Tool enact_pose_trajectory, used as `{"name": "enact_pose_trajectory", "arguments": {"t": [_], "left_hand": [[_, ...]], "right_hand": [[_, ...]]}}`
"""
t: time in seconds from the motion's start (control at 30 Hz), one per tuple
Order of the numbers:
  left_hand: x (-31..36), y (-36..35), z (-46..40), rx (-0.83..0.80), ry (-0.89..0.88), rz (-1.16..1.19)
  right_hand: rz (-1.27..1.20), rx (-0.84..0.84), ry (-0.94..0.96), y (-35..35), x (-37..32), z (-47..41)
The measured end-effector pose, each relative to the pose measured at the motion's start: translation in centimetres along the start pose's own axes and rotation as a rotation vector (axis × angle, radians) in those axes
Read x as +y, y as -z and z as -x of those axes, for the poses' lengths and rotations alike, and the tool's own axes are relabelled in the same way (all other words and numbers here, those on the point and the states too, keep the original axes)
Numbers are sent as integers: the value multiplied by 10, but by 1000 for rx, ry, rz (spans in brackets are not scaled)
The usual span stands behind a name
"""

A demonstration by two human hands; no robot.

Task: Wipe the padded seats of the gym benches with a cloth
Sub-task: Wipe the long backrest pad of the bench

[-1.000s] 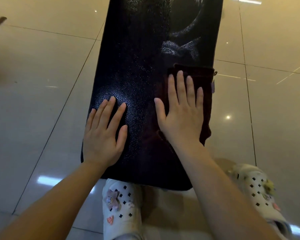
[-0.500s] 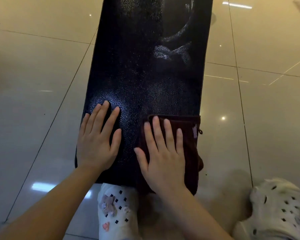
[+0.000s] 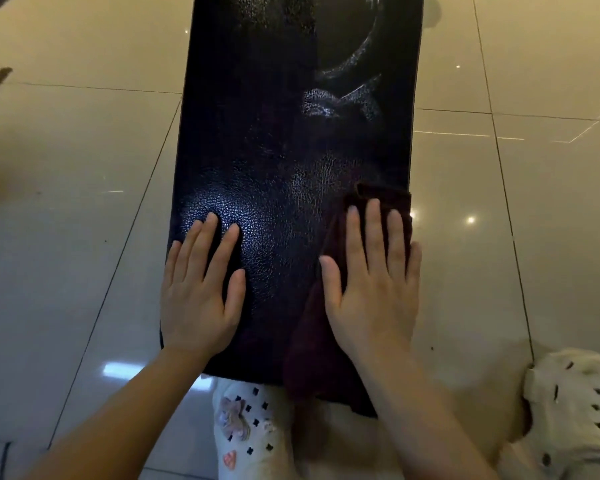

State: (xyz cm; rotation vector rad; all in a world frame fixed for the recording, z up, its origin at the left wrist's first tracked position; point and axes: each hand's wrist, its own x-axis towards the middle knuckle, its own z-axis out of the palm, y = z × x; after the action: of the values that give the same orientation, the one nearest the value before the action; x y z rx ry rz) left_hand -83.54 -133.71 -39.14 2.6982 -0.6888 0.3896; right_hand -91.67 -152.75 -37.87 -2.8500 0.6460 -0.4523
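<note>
Since half a second ago, the right hand has carried the cloth away from the near end of the bench seat, so the cloth's far edge now lies further up the pad than it did, though not as far up as a second ago; the left hand has kept its place. That right hand lies flat on the dark maroon cloth with its fingers straight and slightly spread, thumb out to the side, pressing the cloth down on the seat's right side rather than clutching it. Beyond the fingertips the cloth shows a folded far edge close to the seat's right border, and its near part trails off the seat's near end, hanging over it. Across the pad, the left hand rests palm down on the bare seat near its left edge, fingers straight and relaxed, holding nothing. Black and pebbled, the seat's cover shines in patches and runs away from the person to the top of the view. Below the seat's near end stand two white perforated clogs, the left clog bearing small charms and the right clog off to the seat's right. All around the seat spreads a glossy beige tiled floor with light reflections
</note>
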Motion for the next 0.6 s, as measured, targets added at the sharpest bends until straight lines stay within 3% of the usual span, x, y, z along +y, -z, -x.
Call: {"name": "enact_pose_trajectory", "arguments": {"t": [0.2, 0.43, 0.6], "left_hand": [[-1, -1, 0, 5, -5, 6], [-2, -2, 1, -31, 4, -33], [11, 3, 2, -100, 48, -63]], "right_hand": [[-69, -25, 65, -2, 8, 57], [-120, 9, 117, -2, 14, -26], [-280, 73, -47, -4, 12, -10]]}}
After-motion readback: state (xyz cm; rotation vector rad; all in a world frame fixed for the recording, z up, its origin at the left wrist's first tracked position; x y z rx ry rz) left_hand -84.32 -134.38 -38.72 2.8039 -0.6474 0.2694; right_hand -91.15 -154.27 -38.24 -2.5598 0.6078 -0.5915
